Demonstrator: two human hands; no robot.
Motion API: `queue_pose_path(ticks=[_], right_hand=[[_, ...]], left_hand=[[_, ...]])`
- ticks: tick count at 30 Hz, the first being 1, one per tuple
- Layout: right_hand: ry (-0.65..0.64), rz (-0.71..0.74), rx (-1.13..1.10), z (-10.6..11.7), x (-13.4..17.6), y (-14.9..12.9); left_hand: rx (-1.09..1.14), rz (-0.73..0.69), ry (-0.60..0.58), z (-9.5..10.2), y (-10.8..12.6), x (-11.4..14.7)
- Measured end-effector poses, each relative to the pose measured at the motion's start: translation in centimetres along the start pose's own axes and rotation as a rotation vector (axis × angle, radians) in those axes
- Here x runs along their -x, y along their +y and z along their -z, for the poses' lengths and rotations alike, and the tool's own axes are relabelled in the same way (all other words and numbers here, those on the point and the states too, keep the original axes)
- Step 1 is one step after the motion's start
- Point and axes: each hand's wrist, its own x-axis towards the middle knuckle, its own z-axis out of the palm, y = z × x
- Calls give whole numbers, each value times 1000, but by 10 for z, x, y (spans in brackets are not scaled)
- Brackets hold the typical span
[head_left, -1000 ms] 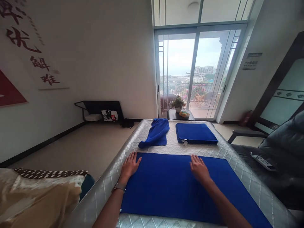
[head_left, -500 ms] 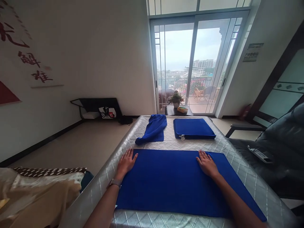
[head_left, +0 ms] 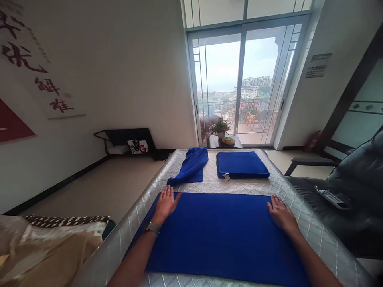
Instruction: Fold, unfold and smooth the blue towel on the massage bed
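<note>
A large blue towel (head_left: 221,231) lies spread flat on a silver quilted table (head_left: 317,235) in front of me. My left hand (head_left: 165,204) rests flat, fingers apart, on the towel's far left corner. My right hand (head_left: 281,215) lies flat on its far right corner, also with fingers spread. Neither hand grips anything. Farther back on the table sit a loosely bunched blue towel (head_left: 191,167) on the left and a neatly folded blue towel (head_left: 241,165) with a small tag on the right.
A small dark side table with a potted plant (head_left: 221,127) stands beyond the table, before the glass balcony doors. A dark massage chair (head_left: 353,199) with a remote is at the right. Cushions and fabric (head_left: 44,247) lie at the lower left. A black stand (head_left: 125,139) is by the wall.
My right hand has slid rightward along the towel's far edge to its right corner. My left hand stayed near the left corner. The view shifted slightly.
</note>
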Motion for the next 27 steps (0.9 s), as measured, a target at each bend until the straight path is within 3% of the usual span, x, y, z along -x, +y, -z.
queue_pose_path(ticks=[5,7,9,12,18,21,24,27], right_hand=[[4,-10,7,2,2,1],[3,-8,8,1,2,1],[3,0,4,0,1,2],[18,0,-6,-3,-1,4],[15,-9,5,-5,-2,4],[3,-4,27,-2,-2,5],[-34,-25,43,6,-2,4],[3,-84,66,19,1,-16]], left_hand=[[202,-443,-24,-24,149,21],[237,-487,-47,-34,180,27],[235,-479,-67,-38,183,29],[204,-430,-85,-37,147,24],[96,-171,-40,-29,8,2],[66,-48,-17,-29,-46,-6],[63,9,10,-29,-69,-7],[59,18,26,-29,-68,-5]])
